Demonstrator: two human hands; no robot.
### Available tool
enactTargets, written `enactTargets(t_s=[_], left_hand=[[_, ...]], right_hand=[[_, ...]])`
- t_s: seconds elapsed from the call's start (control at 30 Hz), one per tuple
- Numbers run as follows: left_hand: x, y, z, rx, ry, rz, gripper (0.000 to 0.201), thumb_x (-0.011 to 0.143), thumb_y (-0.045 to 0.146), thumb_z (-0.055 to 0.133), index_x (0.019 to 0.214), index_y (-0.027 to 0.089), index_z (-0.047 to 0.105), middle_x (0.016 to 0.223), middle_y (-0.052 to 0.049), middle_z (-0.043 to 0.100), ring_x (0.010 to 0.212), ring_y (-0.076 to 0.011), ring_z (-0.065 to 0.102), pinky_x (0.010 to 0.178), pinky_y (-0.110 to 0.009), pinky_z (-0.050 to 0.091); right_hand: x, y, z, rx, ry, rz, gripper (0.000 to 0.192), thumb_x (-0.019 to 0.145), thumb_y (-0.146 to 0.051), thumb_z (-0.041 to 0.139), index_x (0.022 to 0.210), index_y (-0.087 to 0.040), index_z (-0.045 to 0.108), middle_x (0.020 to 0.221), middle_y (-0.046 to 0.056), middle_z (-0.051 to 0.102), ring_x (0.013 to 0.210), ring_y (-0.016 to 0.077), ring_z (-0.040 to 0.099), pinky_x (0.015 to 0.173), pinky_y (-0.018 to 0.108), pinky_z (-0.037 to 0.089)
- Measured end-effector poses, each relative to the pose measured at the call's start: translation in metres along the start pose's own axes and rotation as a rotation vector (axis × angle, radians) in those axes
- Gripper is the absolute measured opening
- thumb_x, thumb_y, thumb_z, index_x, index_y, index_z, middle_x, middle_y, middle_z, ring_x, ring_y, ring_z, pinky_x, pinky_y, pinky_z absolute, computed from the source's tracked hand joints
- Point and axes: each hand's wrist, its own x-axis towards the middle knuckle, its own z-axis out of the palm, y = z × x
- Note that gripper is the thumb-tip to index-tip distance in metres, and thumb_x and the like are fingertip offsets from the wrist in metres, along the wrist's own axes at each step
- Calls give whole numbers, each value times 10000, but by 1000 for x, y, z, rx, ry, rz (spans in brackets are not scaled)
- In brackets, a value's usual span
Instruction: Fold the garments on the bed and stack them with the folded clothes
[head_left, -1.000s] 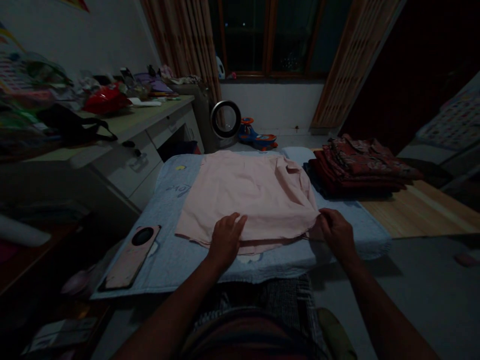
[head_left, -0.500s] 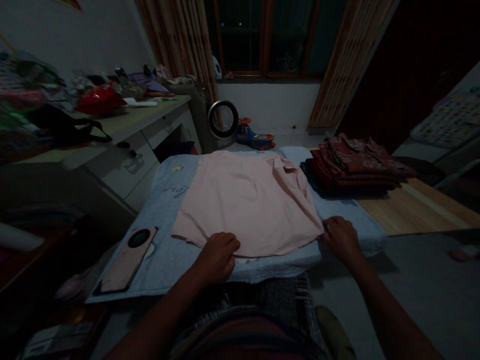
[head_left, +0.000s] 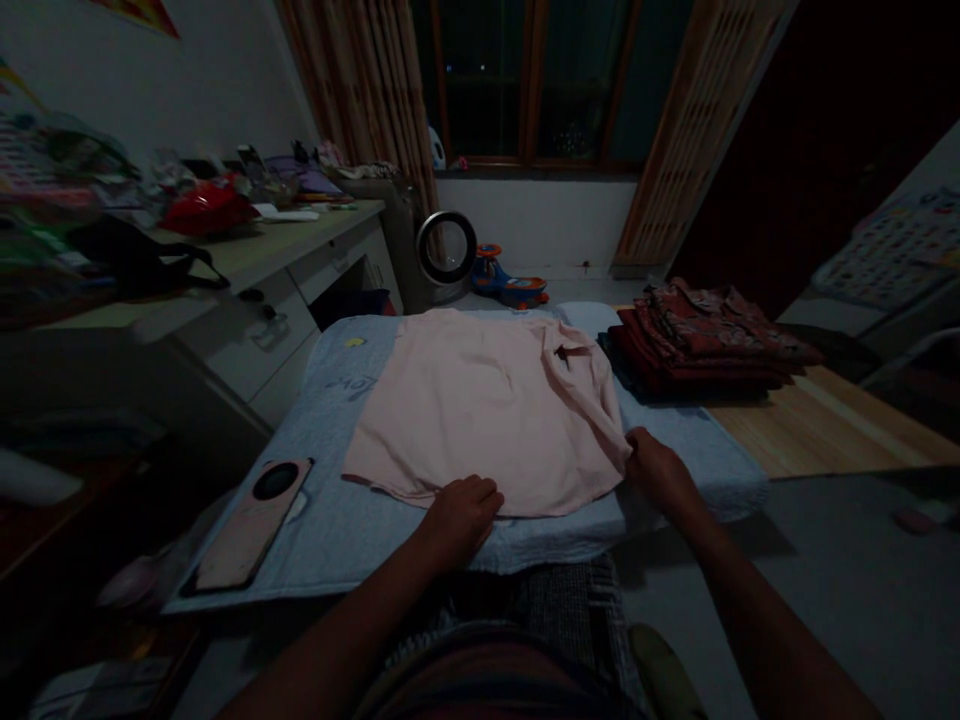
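A pale pink shirt (head_left: 465,410) lies spread on a light blue cloth (head_left: 330,530). Its near hem runs along the front, and creases cross its right side, where a fold gapes near the top right. My left hand (head_left: 466,512) is closed at the middle of that hem, its fingertips partly hidden against the fabric. At the hem's right corner, my right hand (head_left: 658,472) pinches the shirt's edge. A phone (head_left: 251,525) with a round dark camera patch rests on the cloth at the left.
Folded dark red patterned clothes (head_left: 712,340) are stacked at the right, beside a wooden board (head_left: 840,410). On the left stands a cluttered desk (head_left: 262,250) with drawers. A round-framed fan (head_left: 447,248) and a blue and orange ride-on toy (head_left: 506,280) are on the floor beyond.
My right hand has drawn the shirt's right corner a little inward to the left, deepening folds on that side. My left hand has slid right along the hem.
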Motion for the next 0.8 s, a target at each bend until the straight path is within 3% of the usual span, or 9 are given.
enactTargets(t_s=[0.1, 0.2, 0.3, 0.37, 0.43, 0.53, 0.6, 0.67, 0.8], left_hand=[[3, -1, 0, -21, 41, -23, 189, 817, 117, 546, 982, 185, 608, 1015, -91, 642, 953, -253, 573, 806, -386, 492], [1, 0, -2, -129, 112, -49, 253, 804, 122, 550, 1041, 183, 614, 1037, -88, 647, 977, -248, 579, 842, -381, 491], [-6, 0, -7, -313, 102, 12, 318, 819, 187, 579, 1135, 200, 609, 1076, -71, 663, 1008, -228, 597, 892, -362, 496], [-12, -8, -11, -419, 126, 32, 324, 851, 249, 579, 1171, 214, 607, 1149, -67, 659, 1077, -217, 594, 960, -358, 482], [-19, -29, -14, -437, 235, -75, 287, 893, 279, 532, 1158, 219, 624, 1248, -81, 623, 1176, -222, 559, 1039, -379, 441], [-31, -83, -17, -271, 438, -462, 301, 910, 273, 472, 1153, 196, 632, 1358, -128, 542, 1316, -279, 451, 1125, -465, 346], [-42, -121, -16, -154, 455, -784, 373, 889, 244, 472, 1235, 158, 580, 1377, -169, 515, 1357, -315, 406, 1133, -498, 321], [-52, -150, -14, -193, 320, -1008, 431, 881, 228, 475, 1298, 129, 520, 1326, -195, 552, 1292, -321, 485, 1088, -473, 374], [-66, -171, -8, -442, 206, -1136, 550, 852, 239, 532, 1378, 135, 407, 1160, -161, 650, 1058, -273, 634, 932, -384, 484]], right_hand=[[14, 32, -32, 39, 163, 49, 284, 876, -186, 479, 1140, -164, 584, 974, 93, 679, 820, 201, 599, 687, 281, 388], [22, 57, -62, -117, 336, 179, 305, 883, -168, 449, 1121, -144, 639, 999, 154, 657, 897, 258, 583, 738, 350, 402], [21, 51, -67, -237, 542, 235, 308, 884, -174, 459, 1097, -129, 677, 1205, 236, 575, 1120, 367, 487, 851, 482, 385], [17, 29, -52, -205, 606, 151, 329, 857, -156, 491, 1140, -135, 657, 1317, 223, 513, 1209, 376, 426, 919, 505, 364], [14, 0, -27, -127, 526, -88, 326, 832, -138, 516, 1134, -146, 640, 1265, 178, 548, 1182, 314, 470, 956, 444, 376], [14, -36, 14, -97, 324, -365, 252, 870, -181, 523, 1095, -166, 636, 1253, 144, 572, 1145, 269, 512, 948, 378, 396], [16, -47, 33, -166, 285, -315, 264, 910, -218, 500, 1139, -160, 619, 1289, 163, 558, 1144, 289, 516, 936, 391, 396], [20, -47, 42, -243, 255, -208, 280, 950, -227, 439, 1166, -142, 596, 1230, 185, 584, 1073, 290, 551, 895, 393, 401], [31, -36, 38, -288, 106, -141, 276, 983, -198, 338, 1103, -141, 580, 952, 135, 642, 852, 234, 603, 761, 333, 401]])
